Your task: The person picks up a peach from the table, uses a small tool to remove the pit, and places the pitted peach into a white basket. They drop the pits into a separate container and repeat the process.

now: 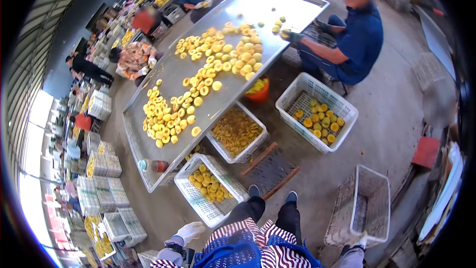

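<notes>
My left hand [190, 232], in a white glove, hangs beside the white basket [242, 194] of yellow fruit halves and holds nothing, its fingers apart. At the lower right, my right hand [363, 239], also gloved, is at the near rim of an empty white basket [358, 188]; its fingers are too small to make out clearly. Ahead stands a metal table [228, 97] with many yellow fruit halves [166, 119] spread on it. A bottle with reddish contents [159, 166] lies near the table's close corner.
A low woven stool [270, 172] stands before my feet. Under and beside the table are a basket of brownish pieces [237, 131], an orange bucket [260, 92] and another fruit basket [317, 111]. A person in blue [359, 44] sits at right; other people and stacked baskets [103, 188] are at left.
</notes>
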Demonstrator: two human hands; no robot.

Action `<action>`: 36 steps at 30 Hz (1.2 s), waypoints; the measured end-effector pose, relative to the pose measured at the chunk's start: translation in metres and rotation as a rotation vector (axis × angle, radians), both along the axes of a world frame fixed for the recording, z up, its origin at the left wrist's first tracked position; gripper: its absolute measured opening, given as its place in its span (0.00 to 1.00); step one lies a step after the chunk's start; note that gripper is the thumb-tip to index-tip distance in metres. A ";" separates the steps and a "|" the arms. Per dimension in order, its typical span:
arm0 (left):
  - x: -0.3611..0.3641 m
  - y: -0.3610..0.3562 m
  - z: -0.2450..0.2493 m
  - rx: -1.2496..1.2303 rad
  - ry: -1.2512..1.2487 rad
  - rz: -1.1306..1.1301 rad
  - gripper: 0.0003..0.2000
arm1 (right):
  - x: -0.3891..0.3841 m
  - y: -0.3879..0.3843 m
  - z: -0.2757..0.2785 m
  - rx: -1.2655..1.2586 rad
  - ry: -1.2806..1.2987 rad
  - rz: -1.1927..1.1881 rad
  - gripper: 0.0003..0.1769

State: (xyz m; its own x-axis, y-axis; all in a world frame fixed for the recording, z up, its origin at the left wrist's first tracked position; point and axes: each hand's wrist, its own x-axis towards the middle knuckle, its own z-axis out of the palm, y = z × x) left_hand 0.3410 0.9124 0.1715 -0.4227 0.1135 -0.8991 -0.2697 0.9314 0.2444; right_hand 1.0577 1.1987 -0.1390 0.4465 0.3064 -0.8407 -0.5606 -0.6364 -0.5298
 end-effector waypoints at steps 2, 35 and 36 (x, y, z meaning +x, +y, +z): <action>-0.002 -0.023 -0.023 0.076 -0.004 -0.164 0.22 | -0.008 -0.002 0.018 -0.049 -0.102 0.156 0.15; -0.341 0.040 -0.172 0.330 0.222 -0.099 0.25 | -0.901 0.136 0.165 0.485 -0.404 2.360 0.16; -0.354 0.060 -0.178 0.349 0.261 -0.139 0.25 | -0.925 0.139 0.159 0.501 -0.531 2.452 0.17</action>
